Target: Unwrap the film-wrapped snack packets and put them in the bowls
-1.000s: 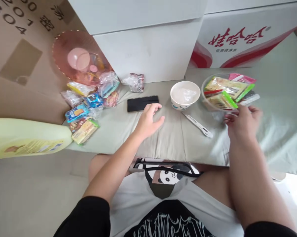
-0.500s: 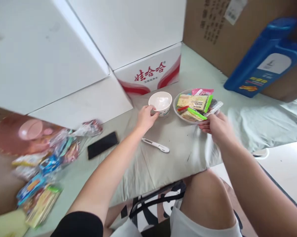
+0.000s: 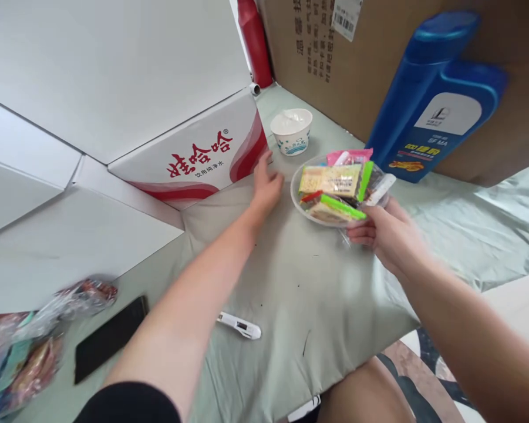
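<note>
My right hand grips the near right rim of a clear plastic bowl. Wrapped snacks are heaped in it, in yellow, green, pink and red packaging; the bowl's underside is hidden. My left hand holds nothing, its fingers apart, just in front of a white paper cup with a blue print. That cup stands upright by the corner of the white carton and appears apart from the fingers. A white utility knife lies on the green cloth, right of my left forearm.
A white carton with red lettering stands at the back left, and a brown cardboard box at the back right. Before the box is a blue bottle; a red bottle stands behind. A black phone and packaged snacks lie left.
My left hand has let go of the paper cup, which now stands farther back, beside the carton's corner. The snack bowl stays in my right hand. The view has turned right.
</note>
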Motion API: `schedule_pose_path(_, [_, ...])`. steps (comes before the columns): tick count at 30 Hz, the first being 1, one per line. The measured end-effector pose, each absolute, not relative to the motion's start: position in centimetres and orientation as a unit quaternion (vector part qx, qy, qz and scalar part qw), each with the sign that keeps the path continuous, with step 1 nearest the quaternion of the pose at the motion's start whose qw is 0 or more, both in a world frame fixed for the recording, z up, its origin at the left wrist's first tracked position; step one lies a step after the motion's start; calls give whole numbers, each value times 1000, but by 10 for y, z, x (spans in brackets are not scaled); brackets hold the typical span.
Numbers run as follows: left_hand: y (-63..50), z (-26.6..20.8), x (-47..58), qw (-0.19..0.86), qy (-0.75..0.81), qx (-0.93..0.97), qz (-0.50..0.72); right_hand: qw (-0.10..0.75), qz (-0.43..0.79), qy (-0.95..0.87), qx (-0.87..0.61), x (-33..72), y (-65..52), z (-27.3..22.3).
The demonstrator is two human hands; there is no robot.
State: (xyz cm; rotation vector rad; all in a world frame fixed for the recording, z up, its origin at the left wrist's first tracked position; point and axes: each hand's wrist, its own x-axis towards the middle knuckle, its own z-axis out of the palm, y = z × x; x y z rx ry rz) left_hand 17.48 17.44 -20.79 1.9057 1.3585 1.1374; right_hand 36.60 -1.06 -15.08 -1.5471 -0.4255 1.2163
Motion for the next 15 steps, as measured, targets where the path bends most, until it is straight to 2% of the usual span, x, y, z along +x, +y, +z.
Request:
schedule_pose_path(4, [114,-204,111,249,543,691,406,567,496,-190,-630,353,62,-151])
schedule_pose_path(9, [42,-178,44,259,579,642,431,596,467,-172,-630,327,142,-142])
schedule_pose_path(12, [-9,-160,-1,244,586,616,466,562,491,-230,-625,298,110,-140])
schedule_pose_path(15, [-75,-145,-47,254,590,583,497,511,475,-309,-646,270,17,-147])
